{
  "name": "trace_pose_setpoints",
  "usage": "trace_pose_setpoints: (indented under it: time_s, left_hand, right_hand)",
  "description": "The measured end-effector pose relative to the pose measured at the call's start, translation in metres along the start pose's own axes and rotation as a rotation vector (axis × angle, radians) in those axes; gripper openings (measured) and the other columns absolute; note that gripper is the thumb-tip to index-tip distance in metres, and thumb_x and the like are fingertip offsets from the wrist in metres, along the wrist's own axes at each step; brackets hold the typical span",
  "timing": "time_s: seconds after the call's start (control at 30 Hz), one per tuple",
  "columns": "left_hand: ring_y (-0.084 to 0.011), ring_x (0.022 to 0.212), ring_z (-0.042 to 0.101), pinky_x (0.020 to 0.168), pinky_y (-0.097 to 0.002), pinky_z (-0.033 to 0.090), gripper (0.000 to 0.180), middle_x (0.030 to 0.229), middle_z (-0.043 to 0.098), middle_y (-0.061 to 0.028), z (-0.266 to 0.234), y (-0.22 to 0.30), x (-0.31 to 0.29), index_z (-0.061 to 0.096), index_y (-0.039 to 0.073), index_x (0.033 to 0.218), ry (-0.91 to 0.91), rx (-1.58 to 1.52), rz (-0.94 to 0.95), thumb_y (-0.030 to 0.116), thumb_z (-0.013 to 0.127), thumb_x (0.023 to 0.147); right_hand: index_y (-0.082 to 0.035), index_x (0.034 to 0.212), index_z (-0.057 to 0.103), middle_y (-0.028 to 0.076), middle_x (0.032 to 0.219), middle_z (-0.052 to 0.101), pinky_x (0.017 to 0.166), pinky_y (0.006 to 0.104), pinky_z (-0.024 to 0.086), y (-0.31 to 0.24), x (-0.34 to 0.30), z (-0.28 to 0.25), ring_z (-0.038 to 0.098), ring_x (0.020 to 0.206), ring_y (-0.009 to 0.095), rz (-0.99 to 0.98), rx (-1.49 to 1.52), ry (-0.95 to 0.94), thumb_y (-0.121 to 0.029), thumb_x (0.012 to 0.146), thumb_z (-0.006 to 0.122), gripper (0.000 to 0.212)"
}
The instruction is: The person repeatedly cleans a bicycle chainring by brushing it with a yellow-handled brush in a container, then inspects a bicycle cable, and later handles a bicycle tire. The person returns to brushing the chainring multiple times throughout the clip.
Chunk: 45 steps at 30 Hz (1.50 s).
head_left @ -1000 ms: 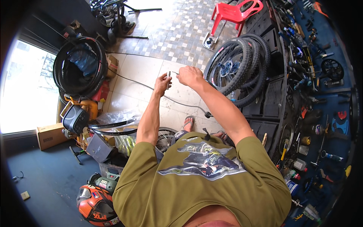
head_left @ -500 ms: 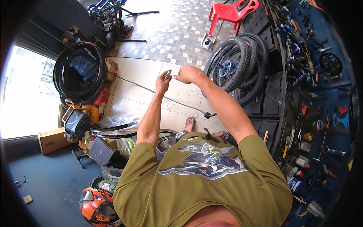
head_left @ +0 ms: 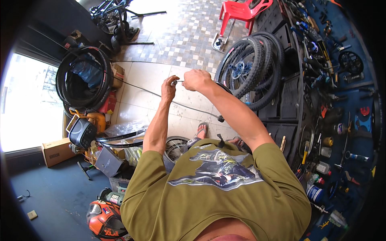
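Observation:
Both my arms reach forward over the pale floor tiles. My left hand (head_left: pixel 169 89) is closed around a small silver metal part (head_left: pixel 174 82), held between thumb and fingers; its exact kind is too small to make out. Close beside it on the right, my right hand (head_left: pixel 196 79) is curled into a grip. A thin metal shaft (head_left: pixel 180 81) runs from the right hand's fingers toward the silver part. Most of what the right hand holds is hidden by its fingers.
Bicycle wheels with knobby tires (head_left: pixel 251 68) stand on the right, beside dark drawers and a tool-covered wall. A red plastic chair (head_left: pixel 243 14) is beyond them. Tires (head_left: pixel 60 80) and boxes crowd the left. A grey hose (head_left: pixel 187 107) crosses the tiles. An orange helmet (head_left: pixel 105 220) sits lower left.
My hands have drawn slightly apart, the left shifting a little left. The right hand has turned so that its back shows more. The thin shaft between them now shows.

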<state>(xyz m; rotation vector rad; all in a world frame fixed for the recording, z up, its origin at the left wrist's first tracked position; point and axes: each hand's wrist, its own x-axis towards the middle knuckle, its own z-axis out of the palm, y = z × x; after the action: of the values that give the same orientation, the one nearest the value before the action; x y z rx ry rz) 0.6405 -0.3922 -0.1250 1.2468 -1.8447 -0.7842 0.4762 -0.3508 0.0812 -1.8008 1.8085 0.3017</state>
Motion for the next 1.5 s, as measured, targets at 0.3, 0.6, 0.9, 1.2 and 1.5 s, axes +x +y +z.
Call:
trace_pose_setpoints:
  time_s: [0.3,0.6,0.9,1.2,1.5]
  left_hand:
    - [-0.0321,0.113,0.055,0.097,-0.0412,0.046,0.035,0.113,0.068,-0.0081,0.000,0.016,-0.002,0.073,0.014,0.109,-0.025,0.189,0.038,-0.004,0.063,0.081]
    - [-0.0292,0.092,0.067,0.077,-0.0436,0.061,0.027,0.111,0.063,-0.0195,0.013,-0.024,0.010,0.041,0.000,0.125,0.354,-1.012,-0.934,0.008,0.052,0.102]
    - [-0.0377,0.100,0.064,0.090,-0.0539,0.059,0.019,0.112,0.060,-0.0236,0.012,-0.042,0.013,0.042,-0.005,0.117,0.326,-1.270,-1.041,0.008,0.045,0.104]
    - [-0.0264,0.102,0.065,0.081,-0.0428,0.057,0.035,0.114,0.063,-0.0125,0.023,-0.004,0.009,0.038,0.014,0.132,0.179,-1.067,-0.788,0.004,0.052,0.101]
    - [-0.0242,0.093,0.067,0.074,-0.0388,0.060,0.034,0.107,0.062,-0.0132,0.051,0.000,0.008,0.042,0.012,0.132,0.084,-0.986,-0.647,0.007,0.052,0.100]
  right_hand:
    - [-0.012,0.105,0.076,0.011,0.109,0.074,0.085,0.0370,0.057,-0.009,0.010,0.019,0.070,0.106,0.026,-0.058,-0.137,0.094,-0.015,0.088,0.057,0.025]
    - [-0.008,0.108,0.074,0.016,0.114,0.071,0.091,0.0419,0.054,0.009,-0.009,0.017,0.068,0.108,0.032,0.005,0.036,0.051,-0.042,0.094,0.062,0.039]
    - [-0.007,0.110,0.073,0.017,0.113,0.071,0.093,0.0428,0.053,0.005,-0.010,0.040,0.067,0.109,0.032,-0.026,0.037,0.021,-0.038,0.095,0.060,0.037]
    - [-0.008,0.110,0.074,0.016,0.115,0.071,0.092,0.0430,0.053,0.015,0.007,0.046,0.067,0.110,0.031,0.021,-0.063,0.081,-0.036,0.095,0.059,0.035]
    - [-0.008,0.109,0.074,0.017,0.115,0.071,0.091,0.0432,0.054,0.047,0.005,0.057,0.068,0.108,0.033,0.074,0.083,0.078,-0.034,0.090,0.061,0.034]
